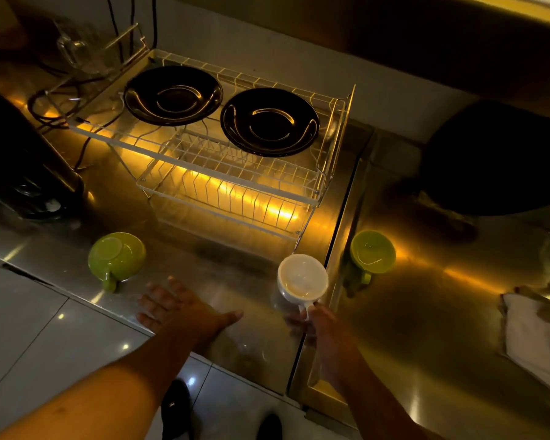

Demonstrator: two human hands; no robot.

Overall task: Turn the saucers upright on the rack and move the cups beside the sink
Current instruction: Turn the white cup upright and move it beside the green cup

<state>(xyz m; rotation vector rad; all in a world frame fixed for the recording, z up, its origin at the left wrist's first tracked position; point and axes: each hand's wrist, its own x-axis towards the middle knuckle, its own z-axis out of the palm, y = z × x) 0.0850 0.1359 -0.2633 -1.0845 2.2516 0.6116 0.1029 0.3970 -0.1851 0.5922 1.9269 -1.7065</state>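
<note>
Stainless steel counter, head view, warm low light.

Item, white cup: right side up, grasped by its handle in the right hand, at the near right edge of the counter section, just beside the raised seam. Whether its base touches the steel cannot be told.

Item, left hand: released, fingers spread flat on the counter near its front edge, grasping nothing.

Items, green cups: one near left with handle toward the viewer; one across the seam on the right surface, presumably the sink side.

Items, black saucers: left and right, lying on the upper tier of the white wire rack, far centre, wells facing up.

Step in hand, as judged: carrying the white cup over the seam to stand near the right green cup. Lift clear of the raised lip, keep the cup level, set it down flat, handle outward.

Clearances: open steel lies near and right of the right green cup; a white cloth occupies the near right. Front edge drops to tiled floor; keep cups back from it.
</note>
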